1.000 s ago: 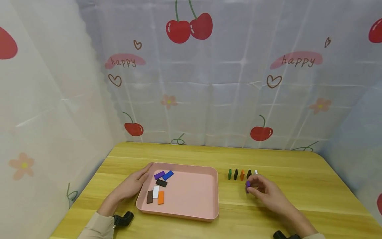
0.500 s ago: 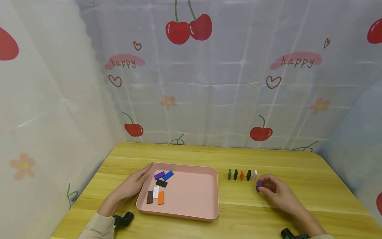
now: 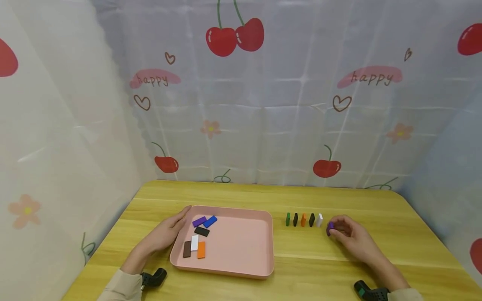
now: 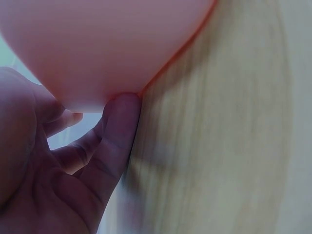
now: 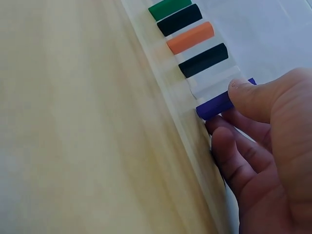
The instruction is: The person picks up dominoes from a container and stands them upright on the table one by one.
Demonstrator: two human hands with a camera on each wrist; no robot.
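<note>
My right hand (image 3: 354, 237) pinches a purple domino (image 5: 217, 106) between thumb and fingers, close beside the right end of a row of upright dominoes. From left to right the row has a green domino (image 3: 288, 219), a black one, an orange domino (image 3: 303, 220), another black one and a white domino (image 3: 319, 220). My left hand (image 3: 164, 234) lies along the left side of a pink tray (image 3: 241, 274). In the left wrist view its thumb (image 4: 122, 117) touches the tray's outer wall.
Inside the tray, toward its left side, lie several flat dominoes, among them a blue domino (image 3: 210, 221) and an orange domino (image 3: 201, 250). A wooden table (image 3: 301, 263) bears everything. A cherry-printed curtain (image 3: 248, 125) hangs behind and at both sides.
My right hand has moved right with the purple domino, from in front of the row to beside its right end. The white domino has come into full view. My left hand stays at the tray.
</note>
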